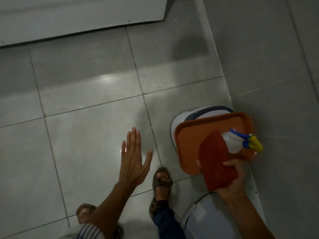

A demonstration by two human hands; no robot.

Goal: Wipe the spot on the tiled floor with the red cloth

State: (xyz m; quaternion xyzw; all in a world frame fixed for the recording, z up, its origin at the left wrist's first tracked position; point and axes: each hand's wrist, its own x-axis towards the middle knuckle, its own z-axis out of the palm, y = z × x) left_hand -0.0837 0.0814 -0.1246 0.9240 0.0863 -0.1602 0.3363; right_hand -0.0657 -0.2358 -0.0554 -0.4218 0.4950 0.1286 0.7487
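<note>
Cloth first: in the head view the red cloth (215, 161) is gripped in the right hand (236, 180), fingers closed on its near edge, while its far end lies over the orange tray (189, 135). The tray rests on a white appliance with a dark band (179, 118), and a white spray bottle with a blue and yellow trigger (241, 140) lies in it, touching the cloth. The left hand (133, 157) is open and empty, fingers spread, held above the tiled floor (86, 135). Two sandalled feet, one (161, 185) beside the tray and the other (84, 213) near the lower edge, stand on the tiles.

Risk from here, as I judge it: lifting the cloth could drag the bottle or tip the tray off the rounded appliance, since the tray overhangs it. The foot close by could also be in the way of a wipe.

No distinct spot shows on the floor; the light is dim, and a bright glare patch near the left hand could mask it. The right edge of the tray and bottle is blurred. The pale object under the right forearm (203, 214) cannot be identified.
</note>
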